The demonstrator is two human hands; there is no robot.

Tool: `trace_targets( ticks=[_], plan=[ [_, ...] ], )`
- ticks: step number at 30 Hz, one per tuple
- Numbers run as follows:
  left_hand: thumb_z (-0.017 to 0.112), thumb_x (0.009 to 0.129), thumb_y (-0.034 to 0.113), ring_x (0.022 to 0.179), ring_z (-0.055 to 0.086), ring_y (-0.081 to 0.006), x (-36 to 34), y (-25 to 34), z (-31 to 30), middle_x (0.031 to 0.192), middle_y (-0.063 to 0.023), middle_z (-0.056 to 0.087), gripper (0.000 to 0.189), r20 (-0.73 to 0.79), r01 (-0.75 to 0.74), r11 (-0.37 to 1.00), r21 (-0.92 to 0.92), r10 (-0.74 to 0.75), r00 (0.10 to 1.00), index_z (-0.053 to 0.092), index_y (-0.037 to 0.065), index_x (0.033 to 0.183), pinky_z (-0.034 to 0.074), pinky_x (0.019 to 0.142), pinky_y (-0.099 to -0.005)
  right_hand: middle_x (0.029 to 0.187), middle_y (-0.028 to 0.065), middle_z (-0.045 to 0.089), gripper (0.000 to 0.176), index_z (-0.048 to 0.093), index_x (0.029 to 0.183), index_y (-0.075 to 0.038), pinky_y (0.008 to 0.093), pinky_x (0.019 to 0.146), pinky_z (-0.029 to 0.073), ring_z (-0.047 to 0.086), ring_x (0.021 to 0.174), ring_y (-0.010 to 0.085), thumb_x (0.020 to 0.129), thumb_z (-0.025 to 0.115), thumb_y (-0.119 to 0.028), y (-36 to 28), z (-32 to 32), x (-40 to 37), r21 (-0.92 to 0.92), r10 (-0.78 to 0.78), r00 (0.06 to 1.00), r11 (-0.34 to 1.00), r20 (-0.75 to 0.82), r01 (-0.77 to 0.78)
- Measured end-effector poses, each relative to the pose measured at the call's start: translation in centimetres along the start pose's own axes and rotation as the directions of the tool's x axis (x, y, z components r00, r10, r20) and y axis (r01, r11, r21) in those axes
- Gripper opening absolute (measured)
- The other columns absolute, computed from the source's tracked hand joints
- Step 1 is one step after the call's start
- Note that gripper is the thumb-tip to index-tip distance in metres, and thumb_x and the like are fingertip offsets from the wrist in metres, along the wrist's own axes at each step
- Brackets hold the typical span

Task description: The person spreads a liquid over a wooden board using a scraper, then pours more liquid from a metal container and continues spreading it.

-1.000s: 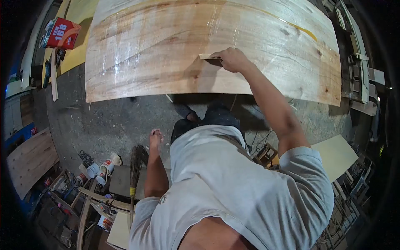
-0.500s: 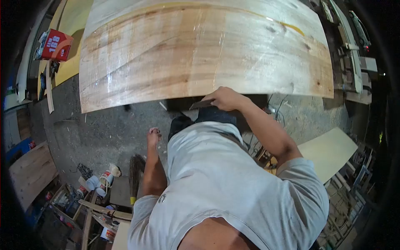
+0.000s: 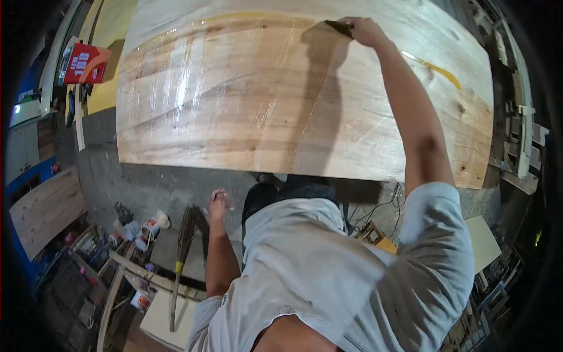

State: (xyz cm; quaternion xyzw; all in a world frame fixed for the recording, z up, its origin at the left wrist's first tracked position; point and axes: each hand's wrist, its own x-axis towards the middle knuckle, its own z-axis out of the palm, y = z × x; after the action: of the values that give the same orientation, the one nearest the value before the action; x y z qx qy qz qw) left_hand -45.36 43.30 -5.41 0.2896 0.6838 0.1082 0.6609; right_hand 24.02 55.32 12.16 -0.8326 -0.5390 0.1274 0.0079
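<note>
A large sheet of plywood (image 3: 234, 117), wet and glossy over much of its face, lies in front of me. My right hand (image 3: 366, 32) reaches across it, closed on a dark, flat scraper (image 3: 340, 27). The scraper's edge meets the sheet at a curved line of yellow glue (image 3: 252, 16) near the far side. More of the yellow glue forms a streak to the right, beyond my forearm. My left hand (image 3: 219, 202) hangs beside my body, short of the sheet's near edge. Its fingers are loosely bent and apart, with nothing visible in them.
A red can (image 3: 87, 64) stands on a yellow board (image 3: 105, 97) at the left. A broom (image 3: 186, 234) leans near my left arm, close to several tubs and buckets (image 3: 146, 232). Cables (image 3: 384, 208) run over the floor under the sheet's near edge. Another plywood piece (image 3: 47, 214) stands lower left.
My right hand has carried the scraper from the sheet's near edge out to the glue line at the far side. My left hand still hangs at my side. The view has shifted slightly.
</note>
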Motion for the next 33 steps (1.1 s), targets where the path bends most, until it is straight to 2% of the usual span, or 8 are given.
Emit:
trace_targets(
  ticks=[8, 20, 24, 26, 27, 29, 32, 33],
  plan=[
    [0.050, 0.092, 0.025, 0.063, 0.055, -0.0123, -1.8, -0.3, 2.1, 0.079, 0.0000, 0.056, 0.018, 0.045, -0.008, 0.988, 0.157, 0.001, 0.999, 0.057, 0.010, 0.099, 0.044, 0.052, -0.0265, 0.098, 0.0104, 0.067, 0.038, 0.063, 0.113, -0.028, 0.0430, 0.081, 0.050, 0.063, 0.091, 0.0305, 0.077, 0.055, -0.018, -8.8, 2.1, -11.1, 0.065, -0.126, 0.965, 0.991, 0.228, 0.114],
    [0.046, 0.091, 0.017, 0.061, 0.054, -0.0123, -1.8, -5.7, -6.2, 0.081, 0.0001, 0.055, 0.015, 0.116, -0.086, 0.975, 0.206, 0.063, 0.991, 0.058, 0.009, 0.098, 0.041, 0.049, -0.0262, 0.089, 0.0115, 0.067, 0.040, 0.063, 0.112, -0.029, 0.0428, 0.074, 0.051, 0.065, 0.085, 0.0306, 0.076, 0.055, -0.013, -22.0, 8.3, -31.5, 0.045, -0.197, 0.965, 0.980, 0.171, 0.192],
    [0.047, 0.091, 0.018, 0.060, 0.055, -0.0127, -1.1, -11.3, -9.3, 0.079, -0.0004, 0.054, 0.015, 0.132, -0.051, 0.984, 0.170, 0.028, 0.991, 0.058, 0.010, 0.098, 0.042, 0.047, -0.0278, 0.093, 0.0121, 0.067, 0.041, 0.064, 0.112, -0.025, 0.0423, 0.076, 0.051, 0.064, 0.088, 0.0308, 0.075, 0.054, -0.011, -24.7, 8.0, -35.1, 0.037, -0.179, 0.949, 0.984, 0.261, 0.175],
    [0.048, 0.091, 0.019, 0.056, 0.053, -0.0132, -1.1, -12.4, -9.7, 0.076, -0.0007, 0.054, 0.015, 0.093, -0.010, 0.971, 0.240, -0.013, 0.996, 0.058, 0.010, 0.097, 0.042, 0.045, -0.0290, 0.098, 0.0160, 0.065, 0.040, 0.063, 0.114, -0.021, 0.0440, 0.078, 0.049, 0.062, 0.088, 0.0352, 0.076, 0.056, -0.013, -25.2, 8.8, -36.0, 0.216, -0.226, 0.872, 0.966, 0.435, 0.143],
    [0.048, 0.091, 0.019, 0.056, 0.053, -0.0132, -1.3, -12.5, -9.9, 0.076, -0.0007, 0.054, 0.015, 0.098, -0.018, 0.974, 0.228, -0.005, 0.995, 0.058, 0.010, 0.097, 0.042, 0.045, -0.0290, 0.098, 0.0160, 0.065, 0.040, 0.063, 0.114, -0.021, 0.0440, 0.078, 0.049, 0.062, 0.088, 0.0352, 0.076, 0.056, -0.013, -25.1, 9.1, -36.2, 0.205, -0.228, 0.874, 0.967, 0.430, 0.151],
    [0.049, 0.090, 0.020, 0.054, 0.052, -0.0125, -1.1, -12.2, -9.0, 0.074, -0.0004, 0.053, 0.014, 0.026, 0.017, 0.972, 0.233, -0.023, 0.999, 0.058, 0.011, 0.096, 0.042, 0.044, -0.0284, 0.106, 0.0194, 0.063, 0.040, 0.060, 0.116, -0.014, 0.0423, 0.087, 0.046, 0.059, 0.099, 0.0361, 0.076, 0.059, -0.013, -23.4, 9.6, -35.3, 0.559, -0.362, 0.850, 0.823, 0.383, 0.099],
    [0.049, 0.091, 0.021, 0.055, 0.052, -0.0115, -1.9, -11.1, -8.2, 0.074, 0.0001, 0.054, 0.014, 0.038, -0.001, 0.998, 0.062, -0.001, 0.999, 0.058, 0.012, 0.095, 0.041, 0.045, -0.0264, 0.102, 0.0205, 0.063, 0.038, 0.060, 0.115, -0.010, 0.0419, 0.086, 0.046, 0.057, 0.099, 0.0391, 0.077, 0.062, -0.015, -21.1, 7.1, -30.2, 0.670, -0.276, 0.961, 0.719, 0.030, 0.185],
    [0.049, 0.091, 0.021, 0.055, 0.052, -0.0115, -2.2, -10.5, -7.9, 0.074, 0.0001, 0.054, 0.014, 0.027, 0.000, 0.998, 0.056, -0.001, 1.000, 0.058, 0.012, 0.095, 0.041, 0.045, -0.0264, 0.101, 0.0204, 0.063, 0.039, 0.059, 0.117, -0.011, 0.0425, 0.085, 0.046, 0.058, 0.098, 0.0392, 0.079, 0.060, -0.016, -20.2, 5.6, -27.7, 0.584, -0.235, 0.972, 0.792, 0.027, 0.175]
  ],
)
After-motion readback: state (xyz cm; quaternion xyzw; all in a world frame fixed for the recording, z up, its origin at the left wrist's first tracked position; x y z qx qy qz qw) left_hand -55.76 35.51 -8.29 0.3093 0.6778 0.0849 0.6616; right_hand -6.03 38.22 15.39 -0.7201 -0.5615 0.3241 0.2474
